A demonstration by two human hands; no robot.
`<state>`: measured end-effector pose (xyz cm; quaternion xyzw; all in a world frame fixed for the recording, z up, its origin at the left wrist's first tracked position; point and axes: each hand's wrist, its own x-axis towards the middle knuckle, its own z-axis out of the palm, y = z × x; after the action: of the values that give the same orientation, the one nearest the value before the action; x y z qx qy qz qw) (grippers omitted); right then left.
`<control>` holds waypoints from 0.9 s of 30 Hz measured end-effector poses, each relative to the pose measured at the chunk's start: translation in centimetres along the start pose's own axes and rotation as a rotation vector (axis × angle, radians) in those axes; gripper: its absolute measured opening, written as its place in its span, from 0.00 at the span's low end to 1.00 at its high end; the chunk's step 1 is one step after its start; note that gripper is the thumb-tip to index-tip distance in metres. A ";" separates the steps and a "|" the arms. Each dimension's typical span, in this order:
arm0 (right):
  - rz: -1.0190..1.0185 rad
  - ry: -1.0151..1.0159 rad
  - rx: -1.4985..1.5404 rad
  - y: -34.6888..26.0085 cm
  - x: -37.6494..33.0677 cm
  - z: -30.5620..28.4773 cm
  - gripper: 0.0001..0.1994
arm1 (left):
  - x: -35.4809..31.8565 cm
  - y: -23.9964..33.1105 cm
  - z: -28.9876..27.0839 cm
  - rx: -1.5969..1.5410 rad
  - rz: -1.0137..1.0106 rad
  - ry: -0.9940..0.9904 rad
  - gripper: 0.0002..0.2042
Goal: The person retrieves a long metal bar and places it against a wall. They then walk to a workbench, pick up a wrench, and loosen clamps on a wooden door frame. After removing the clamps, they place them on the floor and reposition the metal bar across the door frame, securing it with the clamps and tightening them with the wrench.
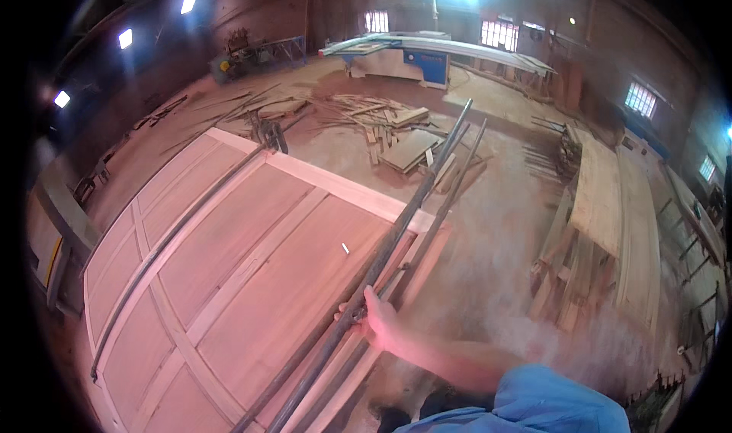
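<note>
My right hand [375,322] reaches in from the lower right, its fingers wrapped round a long dark metal bar clamp [396,238]. The clamp lies slantwise over the right edge of a large panelled wooden door [282,235]. Beside it runs a second, thinner metal bar [455,189]. Another bar clamp [179,235] crosses the door's left part, its head standing past the far edge. A small white piece [345,247] lies on one panel. My left hand is out of view.
Scrap boards [408,151] litter the floor beyond the door. Long planks [598,196] are stacked at right. A blue and white machine [427,65] stands at the back with long boards on top. Metal racks [705,280] line the right side.
</note>
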<state>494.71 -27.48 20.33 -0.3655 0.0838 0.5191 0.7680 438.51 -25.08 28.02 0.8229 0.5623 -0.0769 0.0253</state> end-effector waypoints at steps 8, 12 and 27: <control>0.030 0.057 -0.133 3.8 7.0 2.1 0.22 | 9.3 -4.4 2.3 0.044 0.083 -0.064 0.09; 0.075 0.063 -0.218 3.2 9.0 1.7 0.22 | 11.0 -6.4 5.3 0.013 0.167 0.047 0.09; -0.504 0.344 -0.612 -10.7 14.1 -6.4 0.19 | 14.2 -0.6 6.6 -0.040 0.096 0.044 0.06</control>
<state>511.80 -23.31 13.57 -0.6668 -0.0389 0.2477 0.7018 442.39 -12.61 19.28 0.8499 0.5239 -0.0461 0.0330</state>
